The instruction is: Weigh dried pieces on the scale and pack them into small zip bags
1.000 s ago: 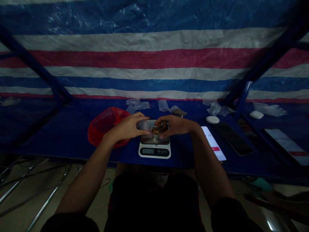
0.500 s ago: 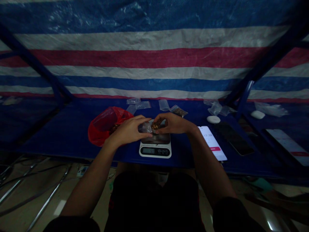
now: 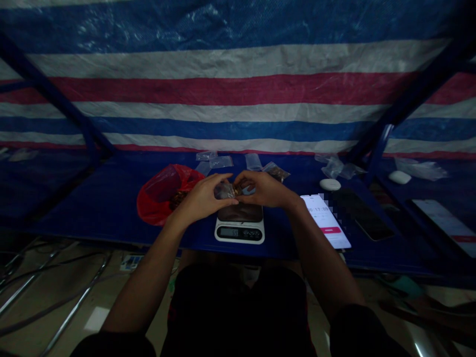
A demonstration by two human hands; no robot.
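My left hand curls its thumb and fingers around a small clear plastic bag above the kitchen scale. Against the bag's mouth, my right hand is closed on small brown pieces. Its fingers partly hide them, and whether they sit in a small cup I cannot tell. The scale has a white body, a dark metal plate and a lit display. To the left, an open red plastic bag contains more brown pieces, partly behind my left hand.
Flat clear bags lie along the table's back, near a filled bag. On the right are a lit phone, a dark phone, a white case and crumpled clear bags. A striped tarp hangs behind.
My right hand has brought the brown pieces left, up to the clear bag. My left fingers and thumb have moved slightly closer to the right hand.
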